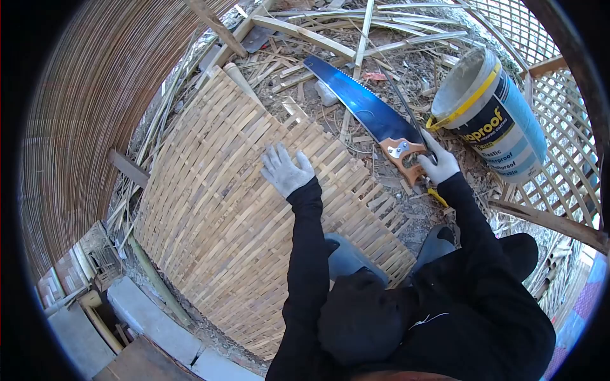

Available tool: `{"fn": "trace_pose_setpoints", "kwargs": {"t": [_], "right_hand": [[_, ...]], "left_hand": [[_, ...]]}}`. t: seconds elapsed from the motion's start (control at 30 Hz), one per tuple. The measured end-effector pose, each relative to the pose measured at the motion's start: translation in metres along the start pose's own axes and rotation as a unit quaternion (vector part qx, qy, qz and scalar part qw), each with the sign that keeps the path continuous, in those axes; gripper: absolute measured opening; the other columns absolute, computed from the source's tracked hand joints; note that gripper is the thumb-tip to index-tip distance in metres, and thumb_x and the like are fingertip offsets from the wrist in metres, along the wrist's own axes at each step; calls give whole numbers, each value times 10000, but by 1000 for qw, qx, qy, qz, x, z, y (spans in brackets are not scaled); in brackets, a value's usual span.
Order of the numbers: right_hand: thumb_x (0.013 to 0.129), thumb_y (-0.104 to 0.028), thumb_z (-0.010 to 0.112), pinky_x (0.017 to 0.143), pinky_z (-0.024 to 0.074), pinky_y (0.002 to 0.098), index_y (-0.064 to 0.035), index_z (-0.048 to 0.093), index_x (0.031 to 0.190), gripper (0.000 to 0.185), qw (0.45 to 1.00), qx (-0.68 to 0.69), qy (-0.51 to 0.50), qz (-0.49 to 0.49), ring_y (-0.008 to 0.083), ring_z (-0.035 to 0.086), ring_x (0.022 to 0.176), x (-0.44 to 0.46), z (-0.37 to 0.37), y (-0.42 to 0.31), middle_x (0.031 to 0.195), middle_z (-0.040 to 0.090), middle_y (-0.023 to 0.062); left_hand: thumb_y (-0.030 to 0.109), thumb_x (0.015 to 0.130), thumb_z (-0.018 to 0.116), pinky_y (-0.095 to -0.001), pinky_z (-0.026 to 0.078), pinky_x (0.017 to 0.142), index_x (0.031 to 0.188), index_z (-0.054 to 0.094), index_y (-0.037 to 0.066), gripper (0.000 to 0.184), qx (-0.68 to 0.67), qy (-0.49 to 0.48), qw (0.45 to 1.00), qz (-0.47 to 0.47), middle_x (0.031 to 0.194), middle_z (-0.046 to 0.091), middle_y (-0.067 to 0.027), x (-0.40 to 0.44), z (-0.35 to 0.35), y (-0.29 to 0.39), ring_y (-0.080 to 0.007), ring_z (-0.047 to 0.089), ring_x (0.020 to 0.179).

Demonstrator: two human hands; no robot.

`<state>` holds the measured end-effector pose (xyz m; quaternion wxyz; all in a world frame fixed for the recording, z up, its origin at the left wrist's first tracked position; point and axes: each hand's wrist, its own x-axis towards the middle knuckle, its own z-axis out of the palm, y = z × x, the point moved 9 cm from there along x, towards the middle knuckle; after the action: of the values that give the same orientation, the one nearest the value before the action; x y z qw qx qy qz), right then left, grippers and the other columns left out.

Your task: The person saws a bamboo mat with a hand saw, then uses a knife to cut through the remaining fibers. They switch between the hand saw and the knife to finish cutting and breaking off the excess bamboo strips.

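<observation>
My left hand (287,170), in a pale work glove, lies flat with fingers spread on a woven bamboo mat (216,209). The mat's slats stick out unevenly along its right edge. My right hand (440,165), gloved too, is closed round a long, thin dark tool (404,101); its exact kind I cannot make out. Close by that hand is a handsaw (362,98) with a blue blade and a wooden handle, lying on the littered ground. Whether my fingers also touch the saw handle is unclear.
To the right, a tilted plastic bucket (467,89) stands by a lattice screen (565,127). Bamboo strips and offcuts (298,70) litter the ground ahead. A slatted wall (95,114) rises at left, with concrete blocks (152,317) below. My boots (356,254) are at the mat's edge.
</observation>
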<state>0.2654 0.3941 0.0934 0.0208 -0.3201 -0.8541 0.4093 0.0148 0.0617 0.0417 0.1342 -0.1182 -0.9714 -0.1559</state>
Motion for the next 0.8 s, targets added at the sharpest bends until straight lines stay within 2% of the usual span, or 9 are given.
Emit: {"fn": "trace_pose_setpoints", "kwargs": {"t": [0.17, 0.3, 0.43, 0.47, 0.53, 0.63, 0.7, 0.77, 0.8], "right_hand": [[1074, -145, 643, 513, 410, 248, -66, 356, 1735, 725, 890, 413, -157, 113, 78, 564, 589, 6, 65, -91, 821, 612, 1], [1071, -162, 643, 462, 439, 305, -46, 370, 1715, 709, 818, 478, -304, 99, 113, 522, 536, 46, 125, -176, 770, 544, -8], [1071, -174, 620, 461, 455, 367, -129, 551, 1548, 484, 826, 456, -263, 205, 170, 550, 542, 88, 191, -201, 761, 570, 31], [1044, -173, 638, 515, 514, 422, -139, 621, 1408, 366, 886, 364, -234, 168, 223, 616, 599, 100, 204, -204, 780, 610, 51], [1062, -249, 673, 465, 508, 367, -197, 460, 1685, 661, 946, 248, -209, -17, 169, 630, 590, 132, 229, -210, 818, 629, 41], [1054, -259, 698, 445, 507, 387, -186, 439, 1694, 694, 863, 154, 25, -480, 188, 640, 571, 132, 219, -228, 803, 640, 52], [1052, -257, 705, 436, 509, 399, -186, 427, 1700, 709, 899, 240, -10, -365, 196, 639, 558, 151, 220, -216, 798, 642, 56], [1052, -246, 703, 429, 514, 408, -191, 415, 1705, 716, 858, 407, -223, 222, 199, 630, 543, 123, 228, -200, 798, 640, 58], [1056, -237, 693, 418, 502, 405, -187, 431, 1693, 691, 926, 351, -134, -36, 193, 620, 532, 146, 213, -221, 791, 636, 56]], "left_hand": [[340, 1009, 687, -607, 314, 1288, 1494, 644, 76, 554, 11, 3, 1000, 1, 1687, 516, -160, 1, 1, 2, -415, 458, 1553], [323, 1013, 685, -599, 310, 1294, 1493, 644, 79, 541, 0, 6, 1000, 2, 1692, 511, -155, -1, -2, 2, -404, 456, 1558], [312, 1005, 690, -599, 301, 1298, 1496, 638, 81, 545, -13, -2, 1000, -7, 1679, 522, -159, 0, -7, 3, -405, 454, 1560], [311, 1002, 691, -600, 299, 1299, 1495, 637, 81, 547, -17, -1, 1000, -9, 1671, 529, -162, 2, -6, 3, -407, 452, 1561], [315, 997, 695, -608, 294, 1299, 1481, 639, 80, 542, 10, -36, 999, 1, 1645, 547, -172, 0, 4, -3, -412, 451, 1561], [355, 977, 704, -631, 314, 1283, 1486, 632, 85, 581, -6, -33, 999, 2, 1633, 555, -187, 4, 2, -3, -431, 451, 1556], [376, 968, 706, -640, 325, 1274, 1493, 628, 87, 604, -22, -13, 1000, -3, 1632, 554, -192, 8, 1, 0, -439, 453, 1553], [381, 969, 703, -640, 326, 1272, 1495, 626, 87, 608, -18, -2, 1000, -7, 1632, 555, -192, 2, 0, -3, -440, 454, 1552], [380, 969, 702, -642, 326, 1272, 1493, 628, 85, 606, -19, 0, 1000, -7, 1630, 557, -193, 2, 0, -3, -442, 457, 1549]]}}
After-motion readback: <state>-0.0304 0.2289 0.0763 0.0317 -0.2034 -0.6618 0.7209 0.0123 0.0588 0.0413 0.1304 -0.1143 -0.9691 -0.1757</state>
